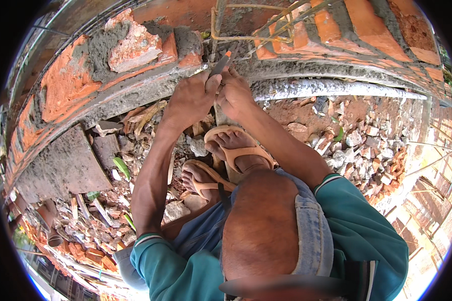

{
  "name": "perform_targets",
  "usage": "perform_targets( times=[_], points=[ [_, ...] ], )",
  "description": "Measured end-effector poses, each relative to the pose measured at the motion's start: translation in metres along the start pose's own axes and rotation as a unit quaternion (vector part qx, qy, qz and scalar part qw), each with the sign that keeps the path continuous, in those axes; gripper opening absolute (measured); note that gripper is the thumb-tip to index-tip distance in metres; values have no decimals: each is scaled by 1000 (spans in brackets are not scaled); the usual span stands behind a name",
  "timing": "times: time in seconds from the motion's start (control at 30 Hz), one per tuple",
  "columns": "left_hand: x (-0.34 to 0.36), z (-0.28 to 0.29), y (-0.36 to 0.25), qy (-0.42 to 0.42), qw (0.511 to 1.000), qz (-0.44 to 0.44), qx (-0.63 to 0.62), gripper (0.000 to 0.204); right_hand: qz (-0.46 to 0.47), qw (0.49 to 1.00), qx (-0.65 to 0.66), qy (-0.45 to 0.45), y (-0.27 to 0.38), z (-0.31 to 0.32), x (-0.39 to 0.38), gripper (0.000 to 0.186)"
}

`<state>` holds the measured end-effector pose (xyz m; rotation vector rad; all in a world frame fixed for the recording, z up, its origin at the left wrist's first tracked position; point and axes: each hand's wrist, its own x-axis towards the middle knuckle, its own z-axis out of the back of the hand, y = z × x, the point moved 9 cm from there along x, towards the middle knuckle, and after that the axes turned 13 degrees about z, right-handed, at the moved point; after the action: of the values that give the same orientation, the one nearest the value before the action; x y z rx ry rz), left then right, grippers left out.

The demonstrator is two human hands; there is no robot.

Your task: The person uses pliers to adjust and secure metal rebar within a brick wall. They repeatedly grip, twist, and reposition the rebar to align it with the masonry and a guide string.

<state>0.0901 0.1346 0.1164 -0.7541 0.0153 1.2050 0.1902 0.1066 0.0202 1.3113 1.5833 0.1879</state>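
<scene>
Both my hands are close together, low in the gap between two brick walls. My left hand point(192, 98) is closed, its thumb pressed at the base of a dark, flat metal tool point(219, 66) with an orange tip; its exact kind does not show. My right hand point(235, 94) is closed right beside it, fingers curled in; what they grip is mostly hidden. Just beyond my hands stands a rusty rebar cage point(214, 30) with bent square stirrups. My sandalled feet point(238, 145) are on the ground below, one knee raised between my arms.
A mortar-topped brick wall point(68, 88) runs along the left, with a loose brick chunk point(135, 47) on it. Another brick wall point(356, 30) rises right. A white-splashed pipe point(336, 89) lies along its base. Broken rubble point(356, 150) and a flat board point(65, 163) cover the ground.
</scene>
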Motion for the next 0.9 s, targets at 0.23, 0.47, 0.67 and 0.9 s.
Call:
perform_targets(
  times=[0.23,0.47,0.67,0.9],
  points=[
    [-4,26,9,-5,983,134,-127,37,15,990,-141,-20,12,9,-7,22],
    [-6,39,-9,-45,995,54,-68,34,3,988,-148,43,8,16,-5,24],
    [7,19,-13,-60,994,40,-77,33,20,993,-115,-2,7,19,-2,26],
    [-4,17,-4,-50,971,125,-197,37,53,995,-84,-12,5,5,0,26]
  ],
)
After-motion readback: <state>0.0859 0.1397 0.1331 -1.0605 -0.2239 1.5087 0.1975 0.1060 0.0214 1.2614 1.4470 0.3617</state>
